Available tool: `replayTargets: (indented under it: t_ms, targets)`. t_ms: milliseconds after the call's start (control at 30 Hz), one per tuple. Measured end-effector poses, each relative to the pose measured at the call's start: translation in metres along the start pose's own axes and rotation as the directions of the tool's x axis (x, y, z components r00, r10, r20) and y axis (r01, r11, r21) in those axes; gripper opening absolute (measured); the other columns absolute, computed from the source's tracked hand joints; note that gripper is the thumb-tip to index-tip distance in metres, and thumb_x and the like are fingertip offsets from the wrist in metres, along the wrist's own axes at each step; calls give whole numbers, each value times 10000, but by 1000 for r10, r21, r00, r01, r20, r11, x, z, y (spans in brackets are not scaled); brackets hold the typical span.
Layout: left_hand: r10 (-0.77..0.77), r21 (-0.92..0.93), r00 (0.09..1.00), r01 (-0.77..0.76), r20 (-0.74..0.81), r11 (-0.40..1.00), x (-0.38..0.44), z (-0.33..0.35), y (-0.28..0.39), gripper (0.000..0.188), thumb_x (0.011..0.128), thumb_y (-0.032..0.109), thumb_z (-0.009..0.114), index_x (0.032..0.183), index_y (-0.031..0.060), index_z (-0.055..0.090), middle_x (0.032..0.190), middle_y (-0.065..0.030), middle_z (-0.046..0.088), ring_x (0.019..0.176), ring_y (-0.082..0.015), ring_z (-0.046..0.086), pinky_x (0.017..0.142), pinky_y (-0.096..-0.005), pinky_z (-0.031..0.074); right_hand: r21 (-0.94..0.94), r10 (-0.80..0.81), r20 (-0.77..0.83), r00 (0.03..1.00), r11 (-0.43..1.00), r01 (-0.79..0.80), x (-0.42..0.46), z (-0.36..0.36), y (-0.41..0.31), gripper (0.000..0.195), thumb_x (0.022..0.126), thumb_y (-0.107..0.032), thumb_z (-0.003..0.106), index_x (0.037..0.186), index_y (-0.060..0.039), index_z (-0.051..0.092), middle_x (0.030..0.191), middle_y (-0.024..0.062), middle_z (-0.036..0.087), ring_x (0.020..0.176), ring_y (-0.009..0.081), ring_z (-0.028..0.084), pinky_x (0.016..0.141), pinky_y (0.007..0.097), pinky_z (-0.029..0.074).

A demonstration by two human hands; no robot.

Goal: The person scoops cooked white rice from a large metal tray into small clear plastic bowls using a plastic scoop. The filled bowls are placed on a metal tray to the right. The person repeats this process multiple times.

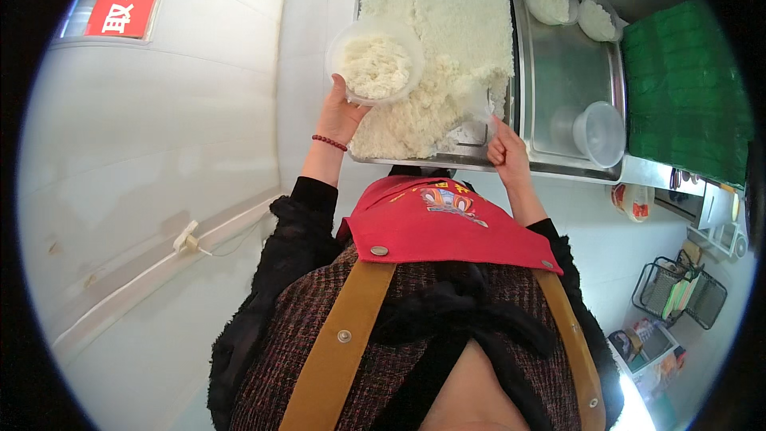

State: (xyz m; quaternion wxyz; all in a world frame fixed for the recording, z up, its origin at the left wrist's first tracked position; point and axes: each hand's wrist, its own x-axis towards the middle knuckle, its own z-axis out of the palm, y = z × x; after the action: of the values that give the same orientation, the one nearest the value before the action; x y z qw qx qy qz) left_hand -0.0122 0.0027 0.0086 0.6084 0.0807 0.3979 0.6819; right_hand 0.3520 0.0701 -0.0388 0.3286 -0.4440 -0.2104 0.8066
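Note:
A translucent round plastic bowl (335,51) with white cooked rice (377,66) in it is held by my left hand (342,112), the thumb on its rim. The bowl is over the left part of a large metal tray (431,161) heaped with rice (437,0). My right hand (507,148), at the tray's near right corner, grips a translucent utensil (480,106), which looks like a plastic rice paddle. Its far end lies against the rice, where part of the tray's metal bottom shows.
Right of the rice, a steel tray (556,158) holds two bowls of rice (549,3) (597,19) at the back and an empty plastic bowl (600,133) near its front corner. Beyond stands a green-covered block (682,90). A white wall (179,90) rises at left.

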Motion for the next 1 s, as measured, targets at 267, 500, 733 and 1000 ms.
replayTargets:
  t_ms: [267, 500, 733, 1000]
  targets:
    - [-66, 133, 994, 54, 87, 990, 25, 4, -3, 789, 942, 536, 633, 1474, 10, 380, 1460, -131, 490, 1345, -275, 500, 1087, -438, 471, -243, -133, 90, 987, 958, 151, -28, 79, -59, 438, 1056, -277, 543, 1408, -16, 540, 679, -71, 303, 541, 38, 285, 479, 202, 230]
    - [-127, 188, 985, 103, 118, 977, 31, 33, -5, 813, 968, 544, 585, 1499, -18, 334, 1507, -157, 444, 1388, -315, 452, 1117, -483, 433, -842, -617, 178, 767, 307, 443, -28, 133, -73, 280, 991, -222, 622, 1185, -47, 722, 752, 29, 658, 637, 90, 537, 602, 251, 437]
    - [-175, 264, 973, 131, 149, 956, 43, 28, -9, 745, 969, 563, 590, 1452, 30, 398, 1450, -127, 492, 1325, -258, 510, 1043, -446, 472, -936, -407, 203, 891, 186, 299, -36, 153, -99, 255, 969, -231, 625, 1150, -89, 735, 870, 139, 728, 666, 216, 650, 651, 317, 503]
    - [-213, 189, 968, 186, 133, 964, 47, 32, -4, 753, 980, 557, 568, 1457, 3, 389, 1440, -135, 496, 1316, -271, 519, 1030, -450, 511, -860, -685, 506, 523, -352, 370, -44, 170, -91, 258, 938, -150, 632, 1178, -133, 724, 784, 100, 665, 623, 262, 642, 568, 365, 492]
